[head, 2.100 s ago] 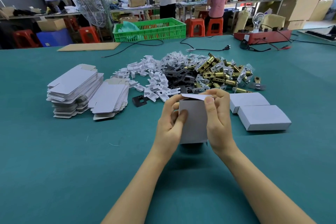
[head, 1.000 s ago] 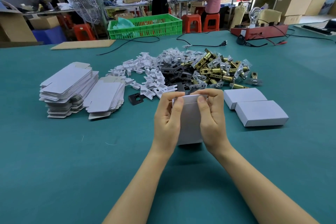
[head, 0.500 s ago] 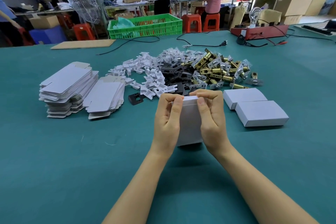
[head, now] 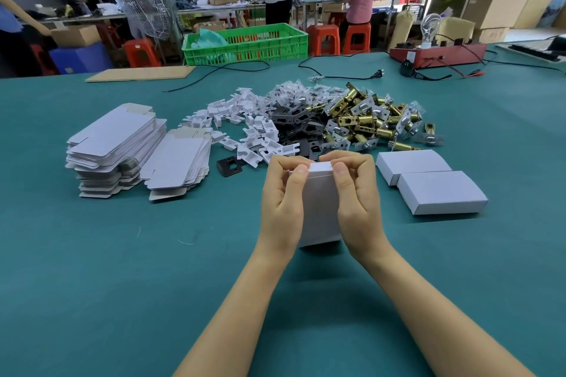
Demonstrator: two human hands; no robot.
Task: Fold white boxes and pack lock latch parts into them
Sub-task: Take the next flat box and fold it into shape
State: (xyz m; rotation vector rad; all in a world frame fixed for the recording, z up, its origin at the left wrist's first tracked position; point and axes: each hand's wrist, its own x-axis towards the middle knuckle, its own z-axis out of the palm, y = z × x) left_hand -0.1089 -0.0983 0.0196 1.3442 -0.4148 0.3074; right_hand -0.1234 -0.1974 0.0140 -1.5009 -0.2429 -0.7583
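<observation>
A wide green table (head: pixel 92 269) carried everything. At its far edge sat a green crate (head: pixel 245 43) and, to the right, a red box (head: pixel 438 53) with cables. In the middle lay a heap of lock parts: brass latches (head: pixel 364 121), black plates (head: pixel 298 128) and white plastic pieces (head: pixel 245 135). To the left of the heap stood two stacks of flat white box blanks (head: pixel 122 147), side by side and touching. To the right lay two folded white boxes (head: pixel 441 191), one overlapping the other. Near the front, between the stacks and the finished boxes, a white box (head: pixel 320 205) stood upright on the table. The left hand (head: pixel 283 202) and the right hand (head: pixel 356 202) gripped its sides, fingers curled over the top edge and both thumbs pressing on the top flap.
</observation>
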